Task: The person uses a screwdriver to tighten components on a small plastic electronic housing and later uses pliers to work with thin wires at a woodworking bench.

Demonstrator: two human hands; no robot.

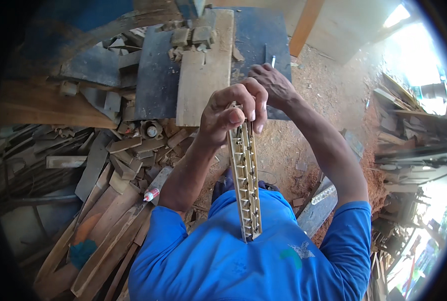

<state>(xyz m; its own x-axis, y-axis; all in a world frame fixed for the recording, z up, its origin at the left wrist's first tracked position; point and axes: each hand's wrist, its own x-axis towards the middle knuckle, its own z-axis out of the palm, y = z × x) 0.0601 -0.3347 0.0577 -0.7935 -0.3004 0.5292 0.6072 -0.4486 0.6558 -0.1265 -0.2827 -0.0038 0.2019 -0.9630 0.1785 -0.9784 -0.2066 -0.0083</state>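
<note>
My left hand (pixel 233 110) grips the upper end of a long, narrow gold-coloured slotted strip (pixel 244 180), whose lower end lies against my blue shirt. My right hand (pixel 271 83) is on a dark board (pixel 258 35), fingers curled with their tips hidden, so what they hold cannot be made out. Just beside it lie a slim white stick (pixel 273 61) and a thin dark rod (pixel 265 52). A pale plank (pixel 196 95) lies on the dark surface to the left of that hand, with small wooden blocks (pixel 201 35) at its far end.
Heaps of wood offcuts (pixel 123 165) fill the left side, with a small white-and-red bottle (pixel 151 194) among them. Stacked scrap (pixel 404 165) stands at the right beside bright openings. A grey board (pixel 313 215) lies right of my body, and sawdust covers the floor (pixel 328 95).
</note>
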